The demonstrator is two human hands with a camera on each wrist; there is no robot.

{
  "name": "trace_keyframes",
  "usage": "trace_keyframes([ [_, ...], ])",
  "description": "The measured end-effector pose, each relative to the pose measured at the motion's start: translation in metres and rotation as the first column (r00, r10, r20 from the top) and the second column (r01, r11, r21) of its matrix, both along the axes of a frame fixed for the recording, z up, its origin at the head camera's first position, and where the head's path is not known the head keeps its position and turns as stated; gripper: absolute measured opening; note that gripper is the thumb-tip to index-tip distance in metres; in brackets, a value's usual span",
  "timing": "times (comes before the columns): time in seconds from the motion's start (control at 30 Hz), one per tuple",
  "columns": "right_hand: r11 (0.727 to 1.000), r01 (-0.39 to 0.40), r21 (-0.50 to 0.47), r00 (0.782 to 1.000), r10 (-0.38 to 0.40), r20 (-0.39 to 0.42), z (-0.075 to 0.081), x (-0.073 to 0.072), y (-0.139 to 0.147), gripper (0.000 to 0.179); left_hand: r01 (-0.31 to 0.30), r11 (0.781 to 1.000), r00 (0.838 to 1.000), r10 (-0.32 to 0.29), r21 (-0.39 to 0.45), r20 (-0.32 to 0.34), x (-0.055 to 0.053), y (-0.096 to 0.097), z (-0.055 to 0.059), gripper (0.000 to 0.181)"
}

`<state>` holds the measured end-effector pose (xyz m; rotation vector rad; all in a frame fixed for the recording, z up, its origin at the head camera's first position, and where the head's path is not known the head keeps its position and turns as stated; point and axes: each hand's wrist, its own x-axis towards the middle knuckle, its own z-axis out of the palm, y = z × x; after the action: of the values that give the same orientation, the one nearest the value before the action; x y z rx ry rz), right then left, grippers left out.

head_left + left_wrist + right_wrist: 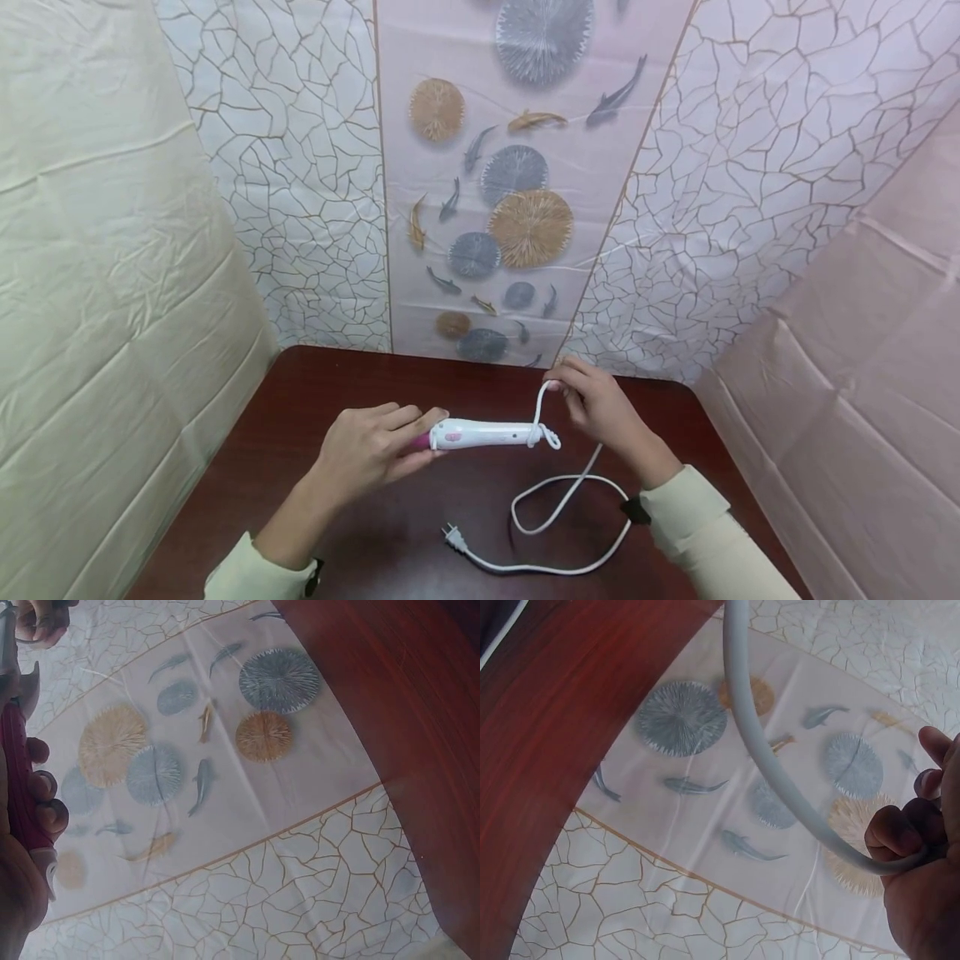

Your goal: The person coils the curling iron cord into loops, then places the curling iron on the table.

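My left hand (378, 442) grips a hair iron by its pink end, fingers curled round it. The hair iron (480, 433) lies level above the table, its white handle pointing right. In the left wrist view, the pink part of the hair iron (26, 787) shows between palm and fingertips. My right hand (600, 404) pinches the white cord (537, 408) just above and right of the handle's end, where the cord makes a small loop. From the right wrist view, the cord (769, 761) curves down into the curled fingers of the right hand (919, 855).
The rest of the cord lies in a loose loop on the dark red table (375, 533). Its two-prong plug (454, 537) rests near the front. A patterned cloth (510, 208) hangs behind the table, and pale cloth walls (847, 350) stand at both sides.
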<state>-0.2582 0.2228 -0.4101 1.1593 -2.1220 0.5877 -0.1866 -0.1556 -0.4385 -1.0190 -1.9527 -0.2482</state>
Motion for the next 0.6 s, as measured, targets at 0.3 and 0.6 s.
trace_keyframes([
  [0.3, 0.998, -0.011, 0.064, 0.997, 0.005, 0.082, -0.007, 0.002, -0.007, 0.02, 0.01, 1.0, 1.0, -0.01, 0.001, -0.002, 0.0, 0.005, 0.006, 0.043],
  [0.6, 0.984, 0.076, 0.163, 0.968, -0.112, 0.223, -0.034, 0.026, -0.023, 0.036, -0.029, 0.999, 1.0, 0.029, 0.026, -0.003, -0.001, 0.006, 0.007, 0.041],
])
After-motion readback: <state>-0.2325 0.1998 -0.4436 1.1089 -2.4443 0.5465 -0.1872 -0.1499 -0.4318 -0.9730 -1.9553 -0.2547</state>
